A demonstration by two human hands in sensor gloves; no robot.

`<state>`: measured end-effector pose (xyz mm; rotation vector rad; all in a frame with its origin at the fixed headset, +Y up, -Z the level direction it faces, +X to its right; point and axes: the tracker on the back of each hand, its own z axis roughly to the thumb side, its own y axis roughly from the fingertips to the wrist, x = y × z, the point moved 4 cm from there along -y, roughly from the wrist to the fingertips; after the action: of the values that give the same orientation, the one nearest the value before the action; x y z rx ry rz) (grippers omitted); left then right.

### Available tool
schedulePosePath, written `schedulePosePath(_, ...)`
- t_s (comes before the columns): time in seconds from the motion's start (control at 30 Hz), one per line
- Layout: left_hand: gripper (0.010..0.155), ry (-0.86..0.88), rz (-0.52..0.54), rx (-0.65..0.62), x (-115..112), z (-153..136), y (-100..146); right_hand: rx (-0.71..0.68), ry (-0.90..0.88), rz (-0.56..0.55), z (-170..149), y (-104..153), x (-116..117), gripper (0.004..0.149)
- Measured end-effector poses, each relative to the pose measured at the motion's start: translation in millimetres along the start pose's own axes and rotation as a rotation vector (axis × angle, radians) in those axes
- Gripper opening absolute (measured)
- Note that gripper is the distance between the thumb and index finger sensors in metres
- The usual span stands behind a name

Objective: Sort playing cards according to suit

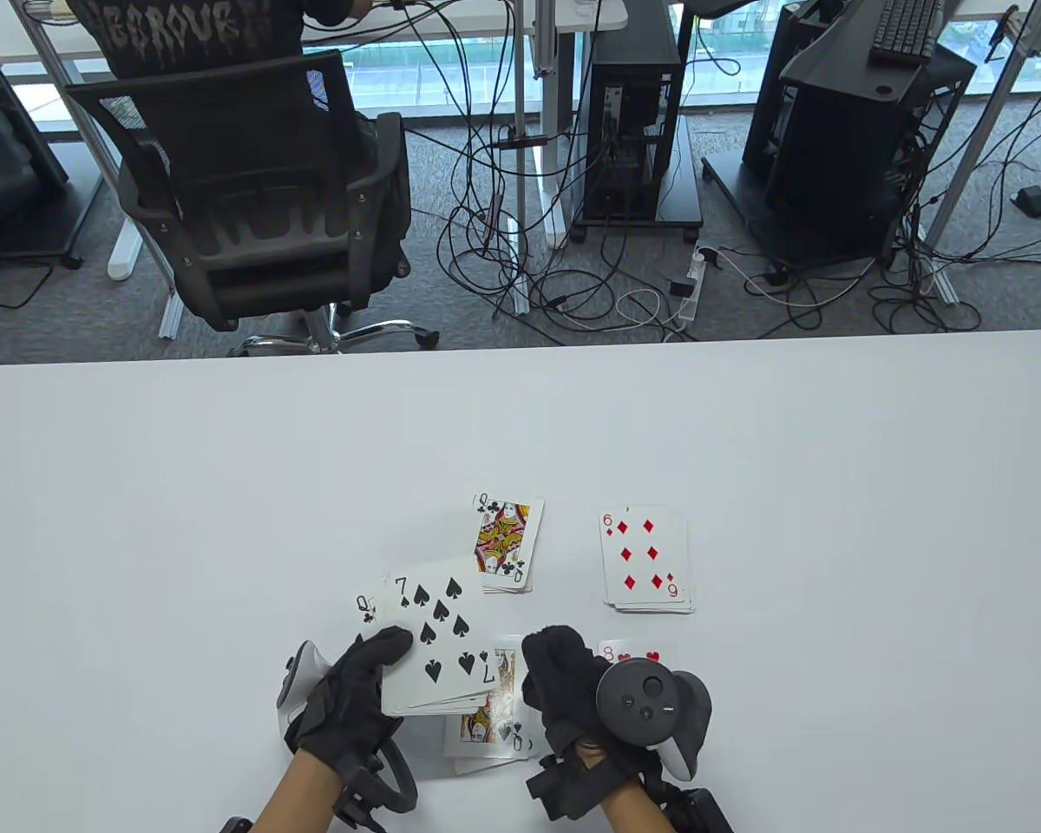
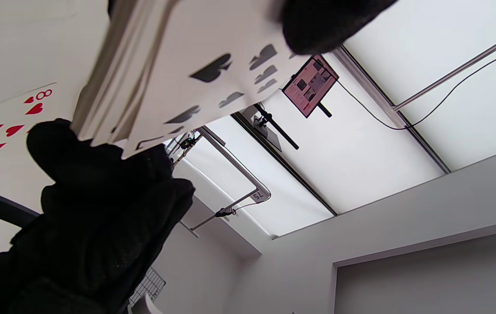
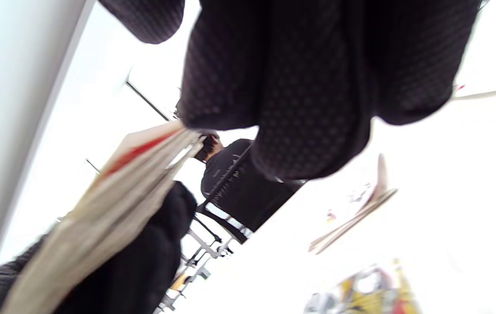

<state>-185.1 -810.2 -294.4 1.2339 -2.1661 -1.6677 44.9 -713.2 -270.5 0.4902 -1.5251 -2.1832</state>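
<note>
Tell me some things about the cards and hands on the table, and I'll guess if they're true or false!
1. The left hand holds a stack of cards with the seven of spades on top. True.
2. The pile with the six of diamonds lies to the left of the queen of clubs pile. False: it lies to the right of it.
3. The right hand is carrying the six of diamonds. False: that card lies on the table, away from both hands.
4. An eight of hearts peeks out beside the right hand. True.
5. All the cards lie face down. False: their faces show.
</note>
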Motion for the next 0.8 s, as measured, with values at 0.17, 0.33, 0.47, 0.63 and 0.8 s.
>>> schedulePosePath(0.17, 0.057, -0.05, -0.015, 0.014, -3, -1, -1, -0.077, 0.102, 0.085, 11, 3, 17, 0.073)
schedulePosePath(0.33, 0.057, -0.064, -0.038, 0.025, -7, -3, -3, -0.129, 0.179, 0.108, 19, 5, 27, 0.075)
schedulePosePath(0.47, 0.057, -0.056, -0.05, 0.016, -9, -3, -3, -0.132, 0.192, 0.089, 20, 6, 29, 0.069)
schedulePosePath(0.63, 0.057, -0.06, -0.067, 0.013, -12, -3, -4, -0.105, 0.177, 0.103, 16, 5, 31, 0.072)
schedulePosePath(0.8, 0.058, -0.064, -0.077, 0.022, -13, -5, -4, -0.047, 0.051, 0.065, 10, 3, 27, 0.056)
